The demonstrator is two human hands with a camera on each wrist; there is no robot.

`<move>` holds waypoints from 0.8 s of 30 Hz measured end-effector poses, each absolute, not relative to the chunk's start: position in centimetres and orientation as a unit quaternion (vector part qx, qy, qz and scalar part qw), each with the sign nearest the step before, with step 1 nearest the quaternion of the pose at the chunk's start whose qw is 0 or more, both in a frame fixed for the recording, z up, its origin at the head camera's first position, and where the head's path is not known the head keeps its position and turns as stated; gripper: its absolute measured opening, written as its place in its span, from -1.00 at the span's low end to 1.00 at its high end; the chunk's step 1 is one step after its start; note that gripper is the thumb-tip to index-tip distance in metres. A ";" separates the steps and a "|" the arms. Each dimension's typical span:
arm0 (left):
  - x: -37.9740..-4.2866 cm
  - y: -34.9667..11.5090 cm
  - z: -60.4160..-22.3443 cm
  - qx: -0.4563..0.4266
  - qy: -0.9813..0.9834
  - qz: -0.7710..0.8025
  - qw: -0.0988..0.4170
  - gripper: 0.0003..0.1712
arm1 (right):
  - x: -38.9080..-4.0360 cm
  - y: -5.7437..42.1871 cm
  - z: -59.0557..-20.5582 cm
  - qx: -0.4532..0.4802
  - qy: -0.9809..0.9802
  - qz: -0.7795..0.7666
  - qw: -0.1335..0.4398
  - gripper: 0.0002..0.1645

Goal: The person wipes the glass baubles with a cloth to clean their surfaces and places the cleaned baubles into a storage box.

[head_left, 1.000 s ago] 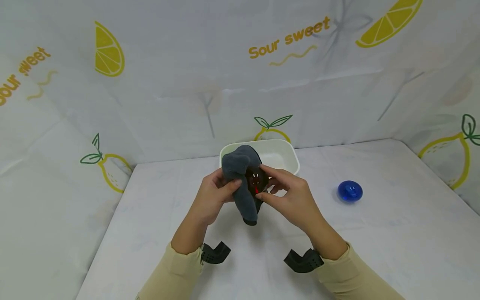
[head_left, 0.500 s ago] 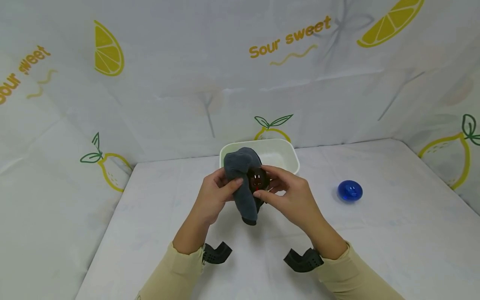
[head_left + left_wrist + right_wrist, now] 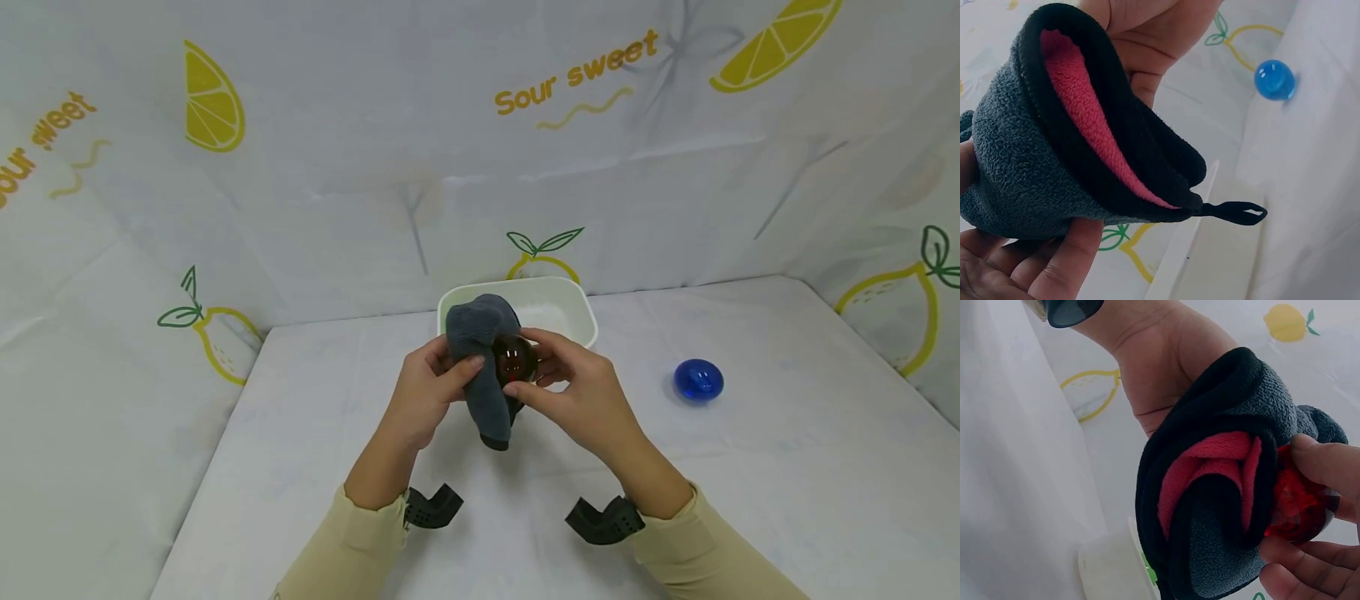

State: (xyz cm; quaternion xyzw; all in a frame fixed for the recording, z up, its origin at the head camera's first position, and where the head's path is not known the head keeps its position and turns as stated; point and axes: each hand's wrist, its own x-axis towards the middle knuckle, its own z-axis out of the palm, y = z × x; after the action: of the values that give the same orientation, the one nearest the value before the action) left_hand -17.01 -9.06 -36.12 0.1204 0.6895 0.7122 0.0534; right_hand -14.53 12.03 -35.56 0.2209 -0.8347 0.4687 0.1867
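Red ball (image 3: 514, 360) is being pinched by right hand (image 3: 576, 385).
Cloth (image 3: 486, 402) is being gripped by left hand (image 3: 426, 392), long axis near-vertical in head view, edged end down.

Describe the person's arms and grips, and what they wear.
The left grip and right grip are bare, without gloves. The left sleeve and right sleeve are pale beige. At their ends sit a black, angular left device and a matching right device, marked with small dots.
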 end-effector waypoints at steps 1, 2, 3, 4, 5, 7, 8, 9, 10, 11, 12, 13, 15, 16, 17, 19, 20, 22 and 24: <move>-17.0 -9.1 -36.1 0.120 0.690 0.712 0.053 -0.56 | -14.5 12.0 -35.5 0.220 -0.836 0.467 0.186 -0.24; -17.0 -9.1 -36.1 0.120 0.691 0.711 0.053 -0.55 | -14.5 12.0 -35.5 0.220 -0.836 0.466 0.186 -0.24; -17.0 -9.1 -36.1 0.120 0.691 0.711 0.053 -0.56 | -14.5 12.0 -35.5 0.220 -0.837 0.465 0.186 -0.24; -17.0 -9.1 -36.1 0.121 0.691 0.710 0.054 -0.56 | -14.5 12.0 -35.5 0.220 -0.837 0.465 0.186 -0.23; -17.0 -9.1 -36.1 0.121 0.692 0.710 0.054 -0.56 | -14.5 11.9 -35.6 0.220 -0.838 0.464 0.186 -0.23; -17.1 -9.1 -36.1 0.123 0.693 0.708 0.053 -0.56 | -14.5 11.9 -35.6 0.221 -0.838 0.463 0.188 -0.24; -17.1 -9.1 -36.1 0.123 0.693 0.708 0.053 -0.56 | -14.5 11.9 -35.7 0.223 -0.837 0.463 0.189 -0.24; -17.1 -9.1 -36.1 0.125 0.694 0.707 0.052 -0.56 | -14.5 11.9 -35.7 0.225 -0.836 0.463 0.191 -0.25; -17.1 -9.2 -36.1 0.125 0.694 0.707 0.052 -0.56 | -14.5 11.9 -35.7 0.227 -0.835 0.464 0.192 -0.25; -17.1 -9.2 -36.1 0.126 0.694 0.707 0.050 -0.56 | -14.5 11.9 -35.8 0.230 -0.833 0.465 0.192 -0.25; -17.1 -9.2 -36.1 0.126 0.695 0.707 0.049 -0.56 | -14.5 11.9 -35.8 0.231 -0.832 0.466 0.192 -0.25; -17.1 -9.2 -36.1 0.126 0.694 0.707 0.048 -0.56 | -14.5 11.9 -35.8 0.233 -0.831 0.467 0.192 -0.26; -17.1 -9.2 -36.1 0.127 0.694 0.707 0.047 -0.56 | -14.5 11.9 -35.8 0.236 -0.830 0.467 0.194 -0.26; -17.0 -9.2 -36.1 0.128 0.694 0.707 0.047 -0.56 | -14.5 11.9 -35.8 0.237 -0.829 0.467 0.195 -0.26; -17.0 -9.2 -36.1 0.129 0.693 0.708 0.047 -0.56 | -14.5 11.9 -35.8 0.239 -0.828 0.467 0.198 -0.26; -17.0 -9.2 -36.1 0.131 0.693 0.707 0.048 -0.56 | -14.5 12.0 -35.9 0.242 -0.827 0.465 0.203 -0.27; -17.0 -9.2 -36.1 0.132 0.693 0.707 0.049 -0.56 | -14.5 12.0 -35.9 0.244 -0.826 0.465 0.206 -0.28; -17.0 -9.3 -36.1 0.134 0.693 0.707 0.051 -0.56 | -14.6 12.0 -35.9 0.246 -0.825 0.464 0.210 -0.28; -17.0 -9.3 -36.1 0.136 0.693 0.706 0.050 -0.56 | -14.6 12.0 -35.9 0.246 -0.825 0.463 0.211 -0.27</move>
State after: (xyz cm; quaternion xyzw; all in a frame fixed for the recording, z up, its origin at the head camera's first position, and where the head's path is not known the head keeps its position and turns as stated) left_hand -17.03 -9.31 -36.12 0.1362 0.6935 0.7057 0.0504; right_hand -14.56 12.01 -35.91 0.2461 -0.8248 0.4634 0.2107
